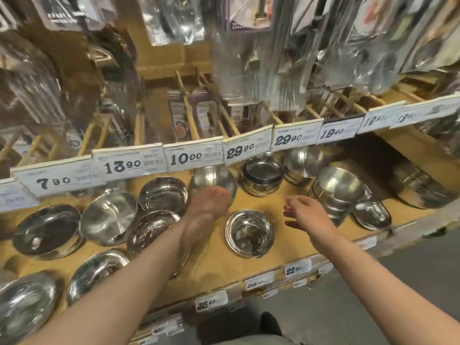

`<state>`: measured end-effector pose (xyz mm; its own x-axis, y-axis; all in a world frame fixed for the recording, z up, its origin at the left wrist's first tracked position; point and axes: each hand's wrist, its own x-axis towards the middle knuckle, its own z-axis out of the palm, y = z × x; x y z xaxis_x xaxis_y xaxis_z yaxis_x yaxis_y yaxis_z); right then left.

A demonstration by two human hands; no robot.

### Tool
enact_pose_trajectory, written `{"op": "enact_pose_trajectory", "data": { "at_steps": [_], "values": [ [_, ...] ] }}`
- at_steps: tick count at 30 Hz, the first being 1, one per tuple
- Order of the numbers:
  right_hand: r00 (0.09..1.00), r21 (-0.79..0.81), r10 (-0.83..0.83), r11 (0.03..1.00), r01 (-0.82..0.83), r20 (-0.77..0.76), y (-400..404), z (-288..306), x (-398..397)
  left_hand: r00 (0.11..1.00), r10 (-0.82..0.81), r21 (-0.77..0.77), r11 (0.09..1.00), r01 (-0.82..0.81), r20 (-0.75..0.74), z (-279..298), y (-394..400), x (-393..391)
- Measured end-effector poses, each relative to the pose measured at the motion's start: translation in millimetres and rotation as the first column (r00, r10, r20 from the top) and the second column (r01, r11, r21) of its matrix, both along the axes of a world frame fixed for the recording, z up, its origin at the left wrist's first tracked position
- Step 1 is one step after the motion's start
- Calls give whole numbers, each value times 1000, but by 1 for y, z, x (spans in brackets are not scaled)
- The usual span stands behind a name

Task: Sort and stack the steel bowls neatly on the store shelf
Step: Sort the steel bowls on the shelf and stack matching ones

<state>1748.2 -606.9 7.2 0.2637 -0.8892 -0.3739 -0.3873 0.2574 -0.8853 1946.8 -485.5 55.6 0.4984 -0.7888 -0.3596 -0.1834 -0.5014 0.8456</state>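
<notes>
1. Left hand (207,204) is reaching in over the tan wooden shelf board (219,255) and has hold of a tilted shiny steel bowl (214,180) by its near rim. The fingers are hidden behind the hand, so I can't see exactly how they wrap it.
2. Right hand (307,214) hangs over the shelf with fingers loosely spread, holding nothing.
3. Between the two hands sits a small round steel bowl with a wide flat rim (250,232), upright on the board.
4. Just right of the right hand there's a leaning stack of nested steel bowls (338,189), with a flat oval steel dish (372,215) beside it.
5. Behind, a squat steel container with a dark band (262,178).
6. Left side is loose steel bowls all over, e.g. a deep round one (163,194) and a wide shallow one (47,231).
7. White price tags (193,156) along the upper rail read 7.90, 13.90, 10.00, 29.90, 29.90; the next looks like 18.90. On the front edge, 22.90 is readable; the rest are blurry.
</notes>
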Motion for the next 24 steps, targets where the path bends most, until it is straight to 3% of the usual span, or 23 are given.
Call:
{"op": "enact_pose_trajectory", "data": {
  "at_steps": [3,6,9,13,16,21,24],
  "values": [
    [999,39,50,998,-50,-1,-13,-4,-12,995,34,-41,998,-38,-96,-7,-42,-16],
    [995,80,97,992,-96,-13,-23,-9,-20,995,102,91,991,-100,-16,-23,-97,-23],
    [981,88,189,979,-184,-50,-29,-13,-24,997,64,180,982,-55,-43,-44,-139,-26],
    [950,87,311,948,-308,-30,-37,-16,-29,963,258,167,949,-268,82,-65,-175,-21],
    [935,118,353,930,-347,-31,-45,-18,-29,982,177,290,938,-190,71,-74,-189,-22],
    [950,149,312,939,-311,17,-53,-23,-26,940,111,286,935,-208,322,-79,-205,-27],
    [951,158,308,938,-307,21,-56,-27,-25,952,80,302,937,-172,295,-80,-207,-25]
  ]
}}
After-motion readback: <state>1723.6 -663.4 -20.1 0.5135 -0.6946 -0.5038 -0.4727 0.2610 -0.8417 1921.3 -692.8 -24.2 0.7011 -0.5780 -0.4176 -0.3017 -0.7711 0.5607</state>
